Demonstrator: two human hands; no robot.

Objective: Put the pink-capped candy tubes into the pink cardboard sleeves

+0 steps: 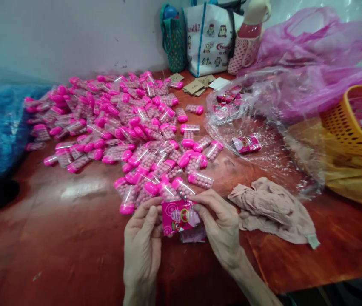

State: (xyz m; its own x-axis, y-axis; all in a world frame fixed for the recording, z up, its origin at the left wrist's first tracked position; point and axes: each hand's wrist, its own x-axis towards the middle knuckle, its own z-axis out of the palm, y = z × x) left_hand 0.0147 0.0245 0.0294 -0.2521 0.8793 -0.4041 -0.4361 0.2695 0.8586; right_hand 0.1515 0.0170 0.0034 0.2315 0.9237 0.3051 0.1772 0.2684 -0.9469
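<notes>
Glossy pink sachet [177, 216] between left hand [142, 242] and right hand [220, 225].

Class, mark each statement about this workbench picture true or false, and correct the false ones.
1. Both hands hold a pink printed packet. True: the left hand and right hand pinch the pink printed packet by its edges.
2. The small clear tubes with pink caps stand upright in rows. False: they lie in a loose heap.
3. A crumpled beige cloth lies to the right of the hands. True.
4. The orange plastic basket sits at the far left. False: it is at the right edge.
</notes>
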